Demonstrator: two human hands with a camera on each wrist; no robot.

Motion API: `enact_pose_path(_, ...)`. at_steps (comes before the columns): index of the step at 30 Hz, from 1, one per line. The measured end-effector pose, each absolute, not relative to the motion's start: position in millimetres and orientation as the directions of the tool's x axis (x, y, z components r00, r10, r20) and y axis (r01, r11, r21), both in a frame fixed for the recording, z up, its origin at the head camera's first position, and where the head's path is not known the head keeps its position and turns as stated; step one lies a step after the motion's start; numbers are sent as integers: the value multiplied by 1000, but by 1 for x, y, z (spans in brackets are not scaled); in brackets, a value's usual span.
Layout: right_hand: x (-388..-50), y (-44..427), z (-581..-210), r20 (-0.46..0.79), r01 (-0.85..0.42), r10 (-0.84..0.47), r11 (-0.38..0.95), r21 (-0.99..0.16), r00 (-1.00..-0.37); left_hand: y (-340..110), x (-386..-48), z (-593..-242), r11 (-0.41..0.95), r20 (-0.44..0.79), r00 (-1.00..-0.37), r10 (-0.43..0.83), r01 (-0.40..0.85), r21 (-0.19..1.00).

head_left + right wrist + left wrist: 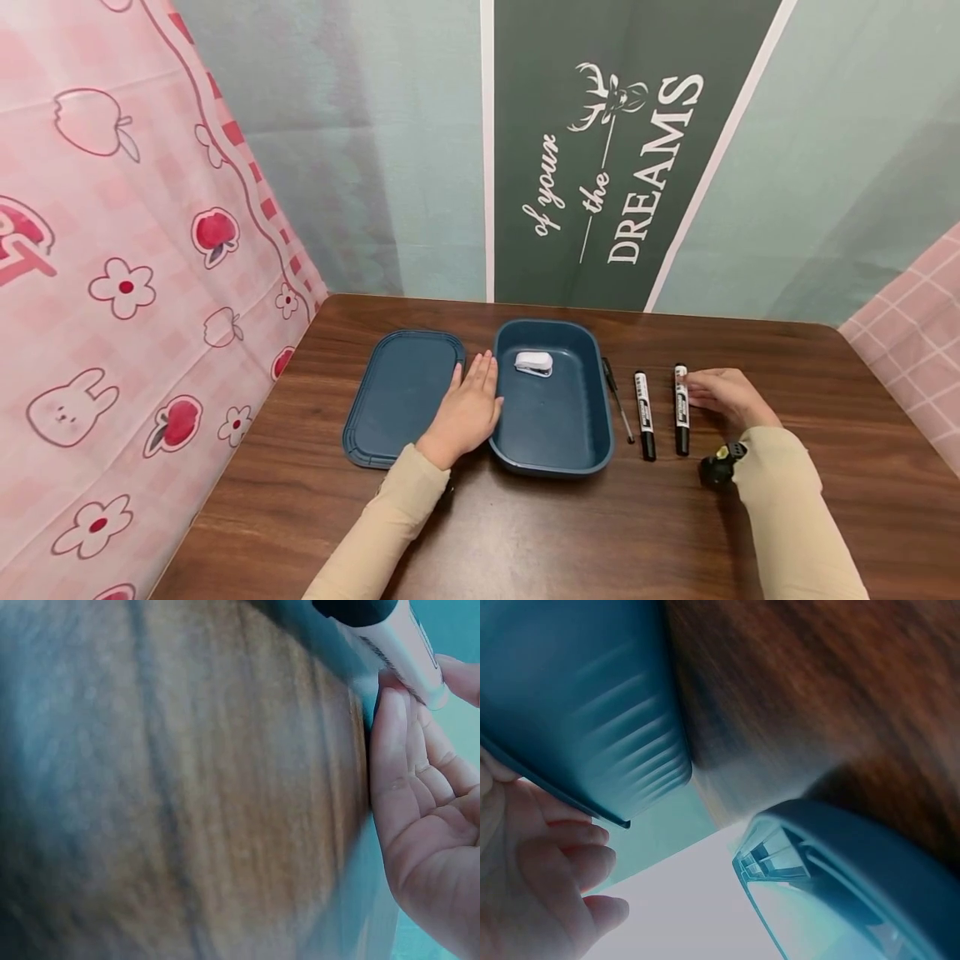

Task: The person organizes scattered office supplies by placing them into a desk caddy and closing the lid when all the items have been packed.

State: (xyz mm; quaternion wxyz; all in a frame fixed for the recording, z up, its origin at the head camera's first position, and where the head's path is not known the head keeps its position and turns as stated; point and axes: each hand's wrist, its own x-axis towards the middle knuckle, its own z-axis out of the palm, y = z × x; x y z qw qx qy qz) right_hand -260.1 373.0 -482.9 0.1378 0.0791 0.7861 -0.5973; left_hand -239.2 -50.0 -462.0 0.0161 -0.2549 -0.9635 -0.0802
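My left hand [463, 412] has its fingers extended against the left rim of a dark blue box [551, 425]; in the left wrist view the fingers [589, 862] rest by the rim of the box [592, 690]. A white stapler [534, 362] lies inside the box. To the right, my right hand [727, 396] pinches the upper end of the rightmost black-and-white marker [682, 408]. The right wrist view shows this marker [397, 645] between thumb and fingers of the hand [442, 825]. A second marker [645, 417] and a black pen [618, 400] lie between box and hand.
A flat blue lid [412, 392] lies on the wooden table [525, 542], left of the box. Printed curtains [420, 167] hang behind and beside the table. A dark wrist device [720, 468] shows at the right sleeve.
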Motion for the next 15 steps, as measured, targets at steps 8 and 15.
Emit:
enact_pose_path(8, -259, 375, -485, -327, 312, -34, 219, -925, -945, -49, -240, -464, 859, 69, -869, 490, 495, 132)
enact_pose_path(15, -258, 377, -487, -325, 318, -70, 91, -944, -943, -50, -239, -464, 861, 66, -872, 486, 490, 136)
